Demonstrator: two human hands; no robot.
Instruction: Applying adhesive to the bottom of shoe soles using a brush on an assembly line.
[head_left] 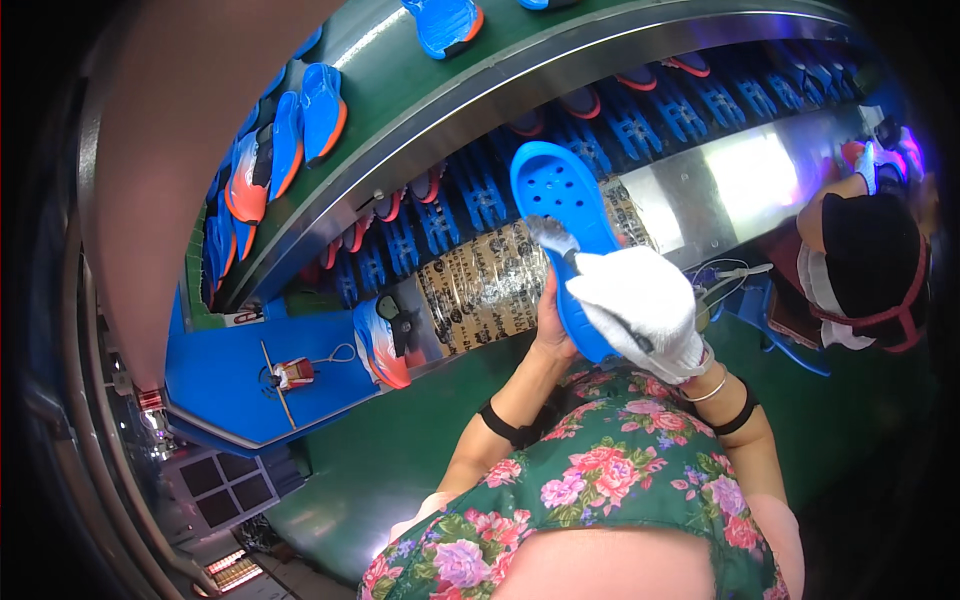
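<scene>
A blue shoe sole (560,190) with several round holes in its wide end is held up in front of me. My bare left hand (553,318) grips its left edge from below; the thumb shows and the other fingers are mostly hidden behind it. My right hand (640,305), in a white glove, is closed round a brush (552,236). Only the brush's grey bristles and a dark part near them show, and the bristles lie over the middle of the sole. The glove covers the sole's lower right part.
Blue-and-orange soles (322,110) lie on an upper green belt (385,90). Below it, blue racks (440,222) hold red-edged shoe parts. A white, blue and orange shoe (382,340) stands on the metal ledge near a blue table (220,360). Another person (865,250) works at right.
</scene>
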